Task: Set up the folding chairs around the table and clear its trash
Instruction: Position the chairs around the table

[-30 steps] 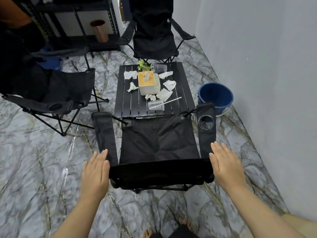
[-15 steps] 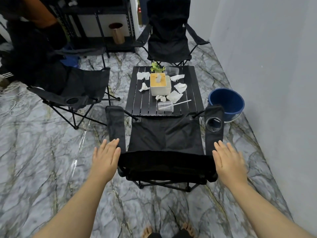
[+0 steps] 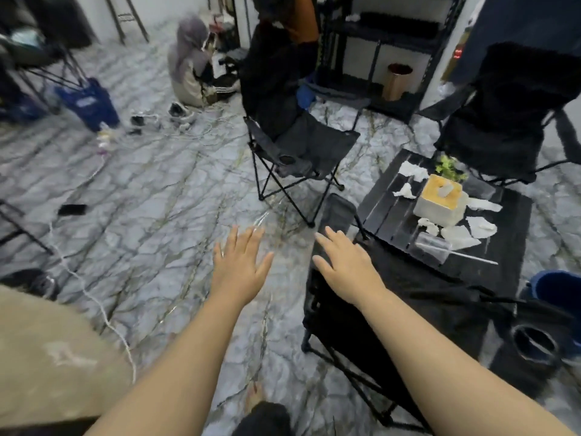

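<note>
Grey marble floor (image 3: 141, 199), three black folding chairs set round a low table, both hands empty.

The fingers (image 3: 233, 240) of the left hand (image 3: 240, 269) are straight and fanned, holding nothing, above bare floor. The right hand (image 3: 345, 267) is likewise flat and empty over the left corner of the near chair (image 3: 424, 300); I cannot tell whether it touches the fabric. That chair stands unfolded against the near edge of the table (image 3: 385, 214). On the table a tissue box (image 3: 440, 204) sits mid-top with crumpled tissues (image 3: 412, 171) scattered around it. A clear cup (image 3: 432, 247) lies on its side beside a straw (image 3: 474, 259), and a small plant (image 3: 450, 166) stands at the far edge. A second chair (image 3: 301, 146) stands at the table's left and a third chair (image 3: 503, 121) at its far end. A blue bucket (image 3: 556, 287) is on the floor to the right. Farther off are a black shelf (image 3: 377, 42) with a gold bin (image 3: 397, 81), and a person (image 3: 188, 67) sitting on the floor.
</note>
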The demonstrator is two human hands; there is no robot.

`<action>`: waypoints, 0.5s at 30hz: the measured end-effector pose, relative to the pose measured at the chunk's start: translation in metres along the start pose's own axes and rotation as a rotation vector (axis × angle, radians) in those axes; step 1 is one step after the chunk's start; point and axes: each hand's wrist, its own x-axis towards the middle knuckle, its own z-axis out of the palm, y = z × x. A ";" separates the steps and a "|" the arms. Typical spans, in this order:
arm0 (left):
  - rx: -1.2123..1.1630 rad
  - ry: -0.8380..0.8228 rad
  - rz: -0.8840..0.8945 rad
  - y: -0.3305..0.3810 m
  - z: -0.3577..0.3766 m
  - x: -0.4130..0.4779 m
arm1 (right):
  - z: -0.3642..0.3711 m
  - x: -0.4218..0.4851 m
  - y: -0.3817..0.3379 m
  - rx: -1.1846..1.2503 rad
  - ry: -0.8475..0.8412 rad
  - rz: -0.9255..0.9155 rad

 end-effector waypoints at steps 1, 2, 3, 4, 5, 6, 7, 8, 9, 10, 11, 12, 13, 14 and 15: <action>0.011 0.014 -0.027 -0.016 -0.005 0.004 | 0.007 0.019 -0.017 -0.016 -0.023 -0.047; 0.022 0.030 -0.054 -0.033 -0.010 0.008 | 0.014 0.039 -0.033 -0.026 -0.042 -0.082; 0.030 0.041 -0.085 -0.051 -0.015 0.014 | 0.023 0.058 -0.047 -0.037 -0.064 -0.108; 0.035 0.046 -0.121 -0.070 -0.019 0.019 | 0.031 0.078 -0.060 -0.046 -0.088 -0.128; 0.034 0.047 -0.157 -0.090 -0.023 0.028 | 0.040 0.098 -0.072 -0.052 -0.115 -0.142; 0.032 0.038 -0.191 -0.110 -0.027 0.038 | 0.049 0.118 -0.085 -0.058 -0.142 -0.148; 0.029 0.022 -0.219 -0.130 -0.032 0.050 | 0.057 0.138 -0.097 -0.062 -0.164 -0.145; 0.023 0.001 -0.244 -0.149 -0.037 0.063 | 0.064 0.158 -0.110 -0.068 -0.182 -0.137; 0.020 -0.025 -0.264 -0.167 -0.043 0.077 | 0.070 0.178 -0.122 -0.077 -0.201 -0.129; 0.019 -0.047 -0.278 -0.185 -0.049 0.091 | 0.076 0.197 -0.134 -0.089 -0.219 -0.123; 0.022 -0.063 -0.287 -0.201 -0.054 0.106 | 0.082 0.217 -0.147 -0.103 -0.232 -0.121; 0.025 -0.077 -0.296 -0.216 -0.059 0.121 | 0.086 0.235 -0.159 -0.117 -0.244 -0.122; 0.022 -0.089 -0.308 -0.230 -0.064 0.135 | 0.090 0.254 -0.170 -0.124 -0.256 -0.123; 0.011 -0.099 -0.323 -0.244 -0.067 0.149 | 0.092 0.272 -0.181 -0.127 -0.267 -0.125; -0.005 -0.109 -0.339 -0.256 -0.069 0.163 | 0.094 0.289 -0.191 -0.125 -0.279 -0.125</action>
